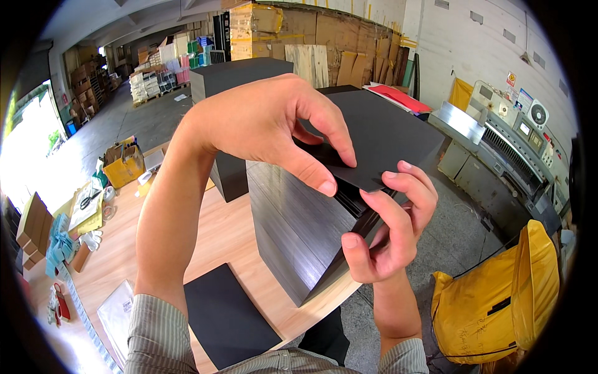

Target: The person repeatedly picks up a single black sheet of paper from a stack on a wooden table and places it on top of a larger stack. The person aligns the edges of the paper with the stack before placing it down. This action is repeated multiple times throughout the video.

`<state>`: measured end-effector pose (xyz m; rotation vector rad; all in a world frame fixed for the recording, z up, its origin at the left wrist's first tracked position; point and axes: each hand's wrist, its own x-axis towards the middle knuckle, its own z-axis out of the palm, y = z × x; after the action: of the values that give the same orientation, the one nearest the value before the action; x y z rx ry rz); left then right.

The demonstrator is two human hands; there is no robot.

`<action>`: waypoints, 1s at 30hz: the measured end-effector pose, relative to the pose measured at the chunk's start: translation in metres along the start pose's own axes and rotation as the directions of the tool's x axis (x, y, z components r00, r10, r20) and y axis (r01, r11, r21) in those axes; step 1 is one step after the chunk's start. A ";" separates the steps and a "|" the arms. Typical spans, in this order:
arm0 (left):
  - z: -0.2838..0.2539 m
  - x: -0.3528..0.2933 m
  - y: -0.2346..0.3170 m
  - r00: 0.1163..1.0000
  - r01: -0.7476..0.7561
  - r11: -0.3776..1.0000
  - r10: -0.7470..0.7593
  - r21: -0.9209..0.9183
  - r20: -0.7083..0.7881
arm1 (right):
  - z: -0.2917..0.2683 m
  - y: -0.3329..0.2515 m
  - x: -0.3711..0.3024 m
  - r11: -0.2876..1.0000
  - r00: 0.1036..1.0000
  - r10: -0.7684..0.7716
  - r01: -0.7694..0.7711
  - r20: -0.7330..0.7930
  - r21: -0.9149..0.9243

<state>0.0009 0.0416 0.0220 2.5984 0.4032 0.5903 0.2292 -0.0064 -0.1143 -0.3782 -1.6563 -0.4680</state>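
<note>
A tall stack of black sheets stands at the table's front edge, its layered side toward me. My left hand arches over the stack from the left. Its thumb lies at the front edge and its index finger on the top black sheet, pinching the edge between them. That sheet's near corner is lifted a little, with a dark gap below. My right hand comes up from the lower right, fingers curled round the corner, fingertips on the sheet. How many sheets are gripped is hidden.
Another black stack stands behind. A single black sheet lies on the wooden table. Scissors, tape rolls and a clear bag lie left. A yellow sack stands lower right, before a large cutting machine.
</note>
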 end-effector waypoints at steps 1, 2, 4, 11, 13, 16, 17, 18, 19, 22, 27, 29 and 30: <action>0.000 0.000 0.000 1.000 0.001 1.000 -0.001 -0.006 -0.002 | 0.000 0.000 0.000 1.000 1.000 0.000 0.000 -0.008 0.011; -0.001 -0.001 0.001 1.000 0.002 1.000 -0.002 -0.011 -0.004 | 0.001 0.000 0.000 1.000 1.000 0.001 -0.001 -0.016 0.023; 0.000 -0.001 0.000 1.000 0.000 1.000 0.000 -0.021 -0.003 | 0.003 0.002 -0.002 0.999 0.999 -0.005 0.007 -0.052 0.051; -0.001 0.001 -0.001 1.000 -0.008 1.000 0.008 -0.025 0.003 | 0.003 0.005 -0.008 0.997 0.991 -0.066 0.071 -0.117 0.039; -0.001 0.001 -0.001 1.000 -0.003 1.000 0.003 -0.030 0.006 | 0.002 0.004 -0.008 0.998 0.995 -0.059 0.061 -0.085 0.015; -0.002 -0.001 -0.001 1.000 0.015 0.999 -0.015 -0.042 0.005 | 0.002 0.003 -0.007 0.997 0.993 -0.077 0.078 -0.088 0.014; -0.003 -0.002 0.000 1.000 0.024 0.999 -0.024 -0.048 0.003 | 0.002 0.003 -0.007 0.995 0.992 -0.097 0.098 -0.085 0.008; -0.002 -0.001 -0.001 1.000 0.031 0.998 -0.031 -0.055 0.005 | 0.000 0.003 -0.009 0.993 0.990 -0.115 0.115 -0.084 -0.002; -0.001 0.000 -0.001 1.000 0.026 0.998 -0.026 -0.060 0.006 | -0.002 0.001 -0.009 0.996 0.994 -0.090 0.089 -0.067 -0.011; 0.000 0.001 -0.002 1.000 0.016 0.997 -0.015 -0.073 0.008 | -0.004 -0.002 -0.007 0.999 0.999 -0.037 0.036 -0.035 -0.028; -0.001 0.000 -0.002 1.000 0.012 0.998 -0.011 -0.065 0.010 | -0.005 -0.003 -0.004 0.999 1.000 0.007 -0.008 -0.015 -0.047; -0.001 -0.003 -0.001 1.000 -0.003 0.999 0.003 -0.051 -0.001 | -0.002 -0.003 -0.003 1.000 1.000 0.010 -0.011 -0.010 -0.027; 0.000 -0.003 -0.003 1.000 -0.017 0.999 0.016 -0.050 -0.004 | -0.002 -0.002 -0.004 1.000 1.000 0.014 -0.014 -0.003 -0.024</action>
<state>-0.0024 0.0427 0.0198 2.5561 0.3641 0.6029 0.2305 -0.0094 -0.1180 -0.4065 -1.6451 -0.4786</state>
